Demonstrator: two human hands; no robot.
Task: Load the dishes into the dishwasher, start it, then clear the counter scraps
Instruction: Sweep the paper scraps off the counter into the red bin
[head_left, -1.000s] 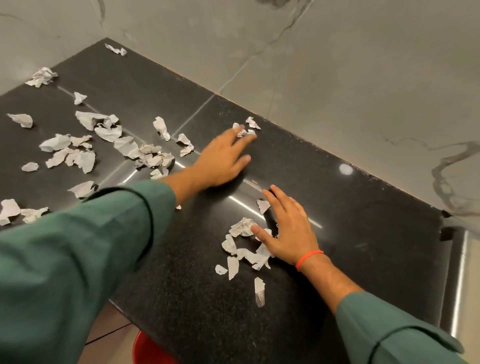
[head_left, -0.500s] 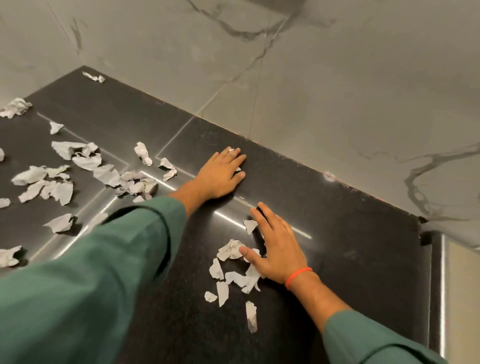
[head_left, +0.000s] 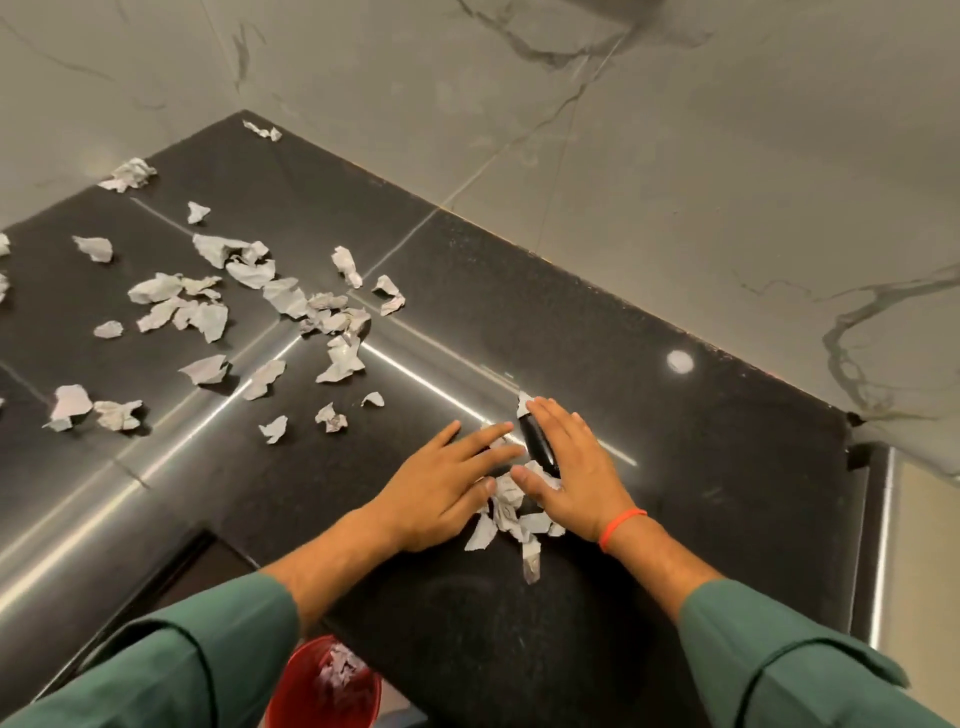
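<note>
Two hands flat and spread: my left hand and right hand press a small heap of scraps between them on the black surface. Many loose scraps lie toward ten o'clock. A red bin at six o'clock holds some already; I judge clearing roughly begun, mostly left.

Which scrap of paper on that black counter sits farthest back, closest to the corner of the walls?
The small white paper scrap lying alone at the counter's far corner, touching neither hand. All other scraps lie nearer the person.
</note>
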